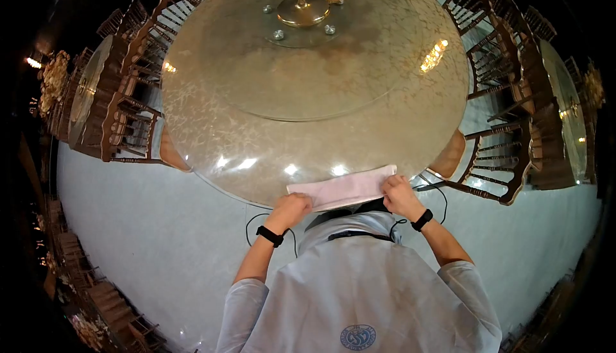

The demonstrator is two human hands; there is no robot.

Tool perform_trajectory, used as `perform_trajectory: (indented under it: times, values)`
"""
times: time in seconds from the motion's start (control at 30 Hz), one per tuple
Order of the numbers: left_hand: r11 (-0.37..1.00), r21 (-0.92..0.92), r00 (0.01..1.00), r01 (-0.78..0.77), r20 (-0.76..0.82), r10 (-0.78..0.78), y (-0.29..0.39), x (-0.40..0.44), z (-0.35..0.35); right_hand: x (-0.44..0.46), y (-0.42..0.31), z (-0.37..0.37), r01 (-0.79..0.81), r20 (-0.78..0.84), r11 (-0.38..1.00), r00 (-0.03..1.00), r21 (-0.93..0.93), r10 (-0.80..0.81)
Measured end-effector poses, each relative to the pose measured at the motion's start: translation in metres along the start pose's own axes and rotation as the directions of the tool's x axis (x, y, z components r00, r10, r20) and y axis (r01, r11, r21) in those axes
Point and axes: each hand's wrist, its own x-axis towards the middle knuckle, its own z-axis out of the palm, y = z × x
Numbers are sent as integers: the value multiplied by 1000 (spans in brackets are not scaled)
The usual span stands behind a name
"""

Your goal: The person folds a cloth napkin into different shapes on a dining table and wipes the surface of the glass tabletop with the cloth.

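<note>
A folded pale pink cloth (343, 188) lies stretched along the near edge of the round table (224, 138). At its left end my left hand (292, 210) is closed, with the cloth's corner under its curled fingers. My right hand (399, 196) grips the cloth's right end near the table edge, fingers bent. Both wrists wear black bands. The cloth is long and narrow, and its far edge lifts slightly at the right corner. The fingertips are partly hidden by the backs of both hands.
A round glass turntable (308, 119) sits on the table, bearing a gold stand (303, 10) and small glass knobs. Wooden chairs (497, 167) flank the table on both sides. Other round tables (564, 109) stand farther out. Dark cords hang near my waist.
</note>
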Motion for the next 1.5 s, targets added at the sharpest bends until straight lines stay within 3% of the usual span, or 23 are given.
perform_trajectory:
  times: [0.07,0.27,0.47,0.57,0.7,0.77,0.8,0.87,0.97,1.0,1.07,1.1,1.17,1.3,1.5]
  values:
    - [994,107,998,28,49,-33,-8,0,16,-5,4,11,36,6,999,999,-35,-36]
    - [993,122,995,-3,97,-8,-35,3,53,-10,6,36,-35,98,997,994,-73,42]
    - [966,209,986,149,48,-162,-32,8,76,-8,4,48,-49,59,989,997,-143,57]
    - [973,175,987,150,27,-157,-35,11,83,-6,1,44,-51,35,994,998,-95,55]
    - [960,181,976,212,17,-219,4,16,49,-3,-1,40,-98,43,989,994,-110,103]
    - [982,129,976,140,-184,-116,30,26,19,1,1,41,-217,108,976,970,-28,219]
    - [982,127,977,140,-182,-115,30,31,22,5,-1,38,-219,110,975,969,-28,221]
    - [977,213,955,-20,-286,81,21,42,34,13,-3,31,-342,255,940,907,-15,334]
    - [944,329,975,-18,-205,90,-8,43,80,16,-10,27,-351,163,935,921,-44,354]
    - [944,328,974,-19,-206,91,-7,43,82,19,-17,23,-351,163,935,921,-45,354]
    - [956,292,974,25,-221,42,-6,44,87,22,-27,13,-153,-20,975,988,-161,151]
    - [957,290,975,19,-216,46,-4,44,87,18,-25,16,-160,-19,974,987,-161,159]
    - [951,303,963,65,-269,20,1,41,87,11,-16,31,-11,-48,976,999,-219,0]
    - [949,311,964,61,-264,24,-5,42,90,15,10,51,9,36,981,999,-196,-2]
    - [949,301,946,93,-323,10,-13,34,87,14,6,49,-5,20,976,1000,-218,9]
